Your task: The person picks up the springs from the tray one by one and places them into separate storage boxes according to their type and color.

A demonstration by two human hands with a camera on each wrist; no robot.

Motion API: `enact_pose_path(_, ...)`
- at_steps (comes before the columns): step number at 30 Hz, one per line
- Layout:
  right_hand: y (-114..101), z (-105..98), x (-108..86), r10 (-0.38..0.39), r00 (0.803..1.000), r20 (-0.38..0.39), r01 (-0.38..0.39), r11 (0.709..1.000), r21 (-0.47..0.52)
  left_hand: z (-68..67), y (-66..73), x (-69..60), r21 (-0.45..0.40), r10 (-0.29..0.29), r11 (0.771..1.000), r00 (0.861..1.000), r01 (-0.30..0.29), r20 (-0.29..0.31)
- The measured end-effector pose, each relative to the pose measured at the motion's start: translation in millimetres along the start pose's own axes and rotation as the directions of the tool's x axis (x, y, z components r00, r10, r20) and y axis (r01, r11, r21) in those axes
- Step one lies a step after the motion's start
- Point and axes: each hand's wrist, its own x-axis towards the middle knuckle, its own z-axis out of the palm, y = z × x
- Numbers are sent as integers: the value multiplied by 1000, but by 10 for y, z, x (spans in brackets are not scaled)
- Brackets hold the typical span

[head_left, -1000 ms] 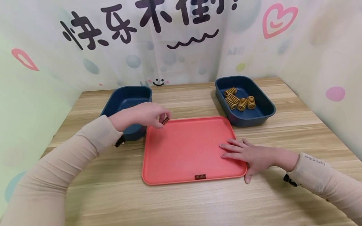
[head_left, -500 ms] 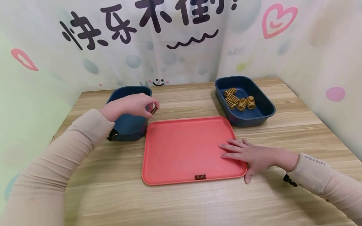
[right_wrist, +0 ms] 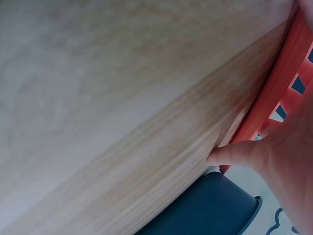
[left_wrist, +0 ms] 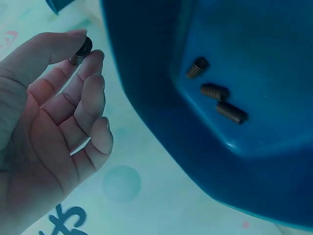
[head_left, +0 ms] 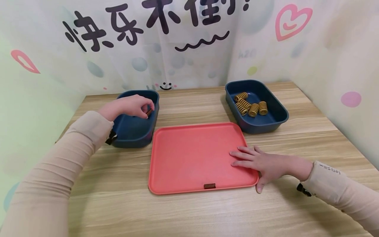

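Thumb and forefinger of my left hand [head_left: 130, 107] pinch a small dark coil spring [head_left: 149, 112] above the left blue bin [head_left: 130, 144]. In the left wrist view the same spring sits between the fingertips, the other fingers loosely bent. Three small dark springs [left_wrist: 214, 91] lie on that bin's floor. My right hand [head_left: 266, 164] rests with spread fingers on the right side of the red tray [head_left: 192, 154], its thumb on the tabletop beside the tray. Another small dark spring [head_left: 209, 186] lies along the tray's near edge.
To the right at the back stands a second blue bin [head_left: 260, 126] holding several larger gold springs [head_left: 253, 110]. All of this is on a wood-grain table [head_left: 189, 214]. A printed cloth [head_left: 201, 65] hangs behind it.
My left hand has moved left and back with the spring, from above the tray's far left corner to over the left bin. The right hand has stayed in place.
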Motion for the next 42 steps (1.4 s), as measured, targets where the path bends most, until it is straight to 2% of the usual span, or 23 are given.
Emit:
enact_pose_path(10,-1,5,2,-11,1000,-9,11,1000,-12,27,-209,41,-8,-98,995,994,98,42)
enact_pose_path(16,-1,6,1,-21,1000,-17,21,1000,-23,87,-355,105,-5,-129,992,990,130,65)
enact_pose_path(21,2,7,-1,-28,999,-21,27,999,-19,102,-447,147,-34,-159,986,980,164,116)
enact_pose_path(30,13,7,-2,-32,999,-24,32,999,-4,117,-510,220,-47,-147,986,971,158,189)
enact_pose_path(42,20,11,-5,-32,999,-27,32,999,0,151,-585,298,11,-173,984,959,175,225)
